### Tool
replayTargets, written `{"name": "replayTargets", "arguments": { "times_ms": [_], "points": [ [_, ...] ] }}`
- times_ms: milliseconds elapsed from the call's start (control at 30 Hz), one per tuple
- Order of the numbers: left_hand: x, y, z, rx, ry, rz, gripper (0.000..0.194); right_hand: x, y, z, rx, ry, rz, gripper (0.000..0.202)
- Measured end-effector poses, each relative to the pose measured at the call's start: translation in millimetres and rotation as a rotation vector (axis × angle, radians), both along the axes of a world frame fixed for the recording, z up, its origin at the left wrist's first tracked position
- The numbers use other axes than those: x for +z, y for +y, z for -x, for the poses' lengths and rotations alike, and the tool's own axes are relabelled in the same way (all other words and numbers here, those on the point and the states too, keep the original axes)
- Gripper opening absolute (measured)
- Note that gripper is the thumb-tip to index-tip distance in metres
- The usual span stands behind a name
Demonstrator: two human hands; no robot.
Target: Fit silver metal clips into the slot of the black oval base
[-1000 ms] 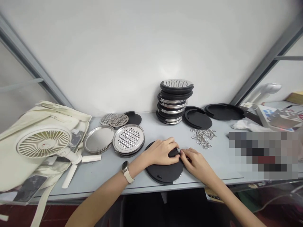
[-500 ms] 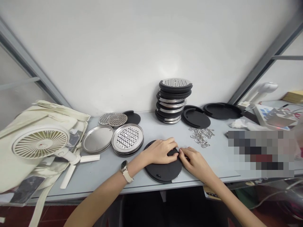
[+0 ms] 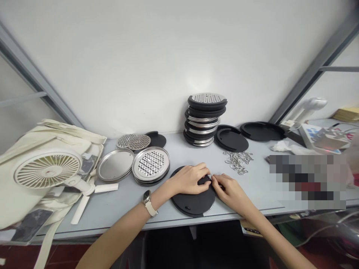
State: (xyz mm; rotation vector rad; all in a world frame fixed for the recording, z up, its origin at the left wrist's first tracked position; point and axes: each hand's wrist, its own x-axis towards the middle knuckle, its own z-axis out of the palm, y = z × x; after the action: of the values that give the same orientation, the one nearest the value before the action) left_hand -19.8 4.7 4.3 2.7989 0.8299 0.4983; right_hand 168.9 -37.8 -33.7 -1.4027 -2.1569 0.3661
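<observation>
Left hand point(image 3: 190, 180) clamps round black plate point(image 3: 193, 203); right hand point(image 3: 231, 190) pinches small silver metal tab point(image 3: 209, 176). Black-and-silver plates point(image 3: 204, 112) stand stacked; silver metal clips point(image 3: 238, 160) lie loose.

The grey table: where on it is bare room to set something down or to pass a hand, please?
The table is bare between the right hand, the metal pieces and the blurred patch, and between the grater stack and the tall stack. It is crowded at left, with bag and fan, and behind the metal pieces, with black discs.
</observation>
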Motion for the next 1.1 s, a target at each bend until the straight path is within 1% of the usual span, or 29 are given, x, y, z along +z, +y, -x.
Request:
{"name": "replayTargets", "arguments": {
  "times_ms": [467,867,1100],
  "points": [
    [-2.5,0.6,-0.1,-0.006,-0.008,-0.016,0.015,4.4,1.1,-1.6,0.011,0.064,0.07,0.037],
    [-2.0,0.8,-0.3,-0.018,-0.013,0.002,0.016,7.4,2.0,-2.2,0.021,0.098,0.123,0.038],
    [-0.2,-0.2,-0.5,-0.009,-0.013,-0.006,0.013,3.6,0.4,-1.5,0.008,0.069,0.085,0.035]
  ]
}}
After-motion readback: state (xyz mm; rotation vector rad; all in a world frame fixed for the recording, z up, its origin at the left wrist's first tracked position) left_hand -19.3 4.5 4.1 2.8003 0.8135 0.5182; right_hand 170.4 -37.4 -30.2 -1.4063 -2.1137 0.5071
